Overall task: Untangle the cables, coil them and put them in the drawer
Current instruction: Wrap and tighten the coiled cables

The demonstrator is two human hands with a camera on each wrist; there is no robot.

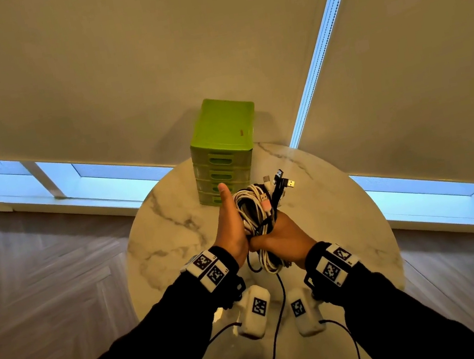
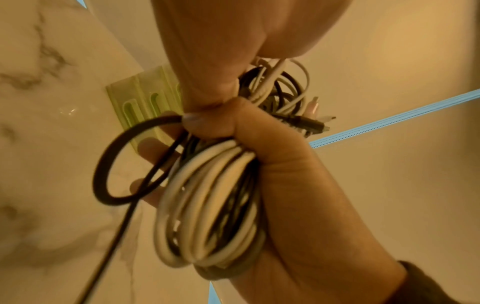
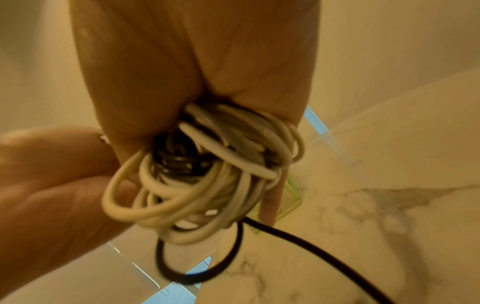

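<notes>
A tangled bundle of white and black cables (image 1: pixel 255 210) (image 2: pixel 207 195) (image 3: pixel 207 185) is held above the round marble table (image 1: pixel 176 236). My right hand (image 1: pixel 286 240) (image 2: pixel 285 174) grips its lower half, thumb and fingers wrapped round the loops. My left hand (image 1: pixel 231 227) (image 2: pixel 221 41) lies against the upper left of the bundle with the thumb pointing up; its fingers are hidden behind the cables. Several USB plugs (image 1: pixel 284 179) stick out at the top. One black cable (image 1: pixel 280 297) (image 3: pixel 311 246) hangs down in a loop. The green drawer unit (image 1: pixel 224 137) (image 2: pixel 140 102) stands behind, drawers closed.
The drawer unit sits at the table's far edge, close to a drawn window blind (image 1: pixel 117 74). Wood floor (image 1: pixel 41 274) surrounds the small table. Bare marble shows left and right of my hands.
</notes>
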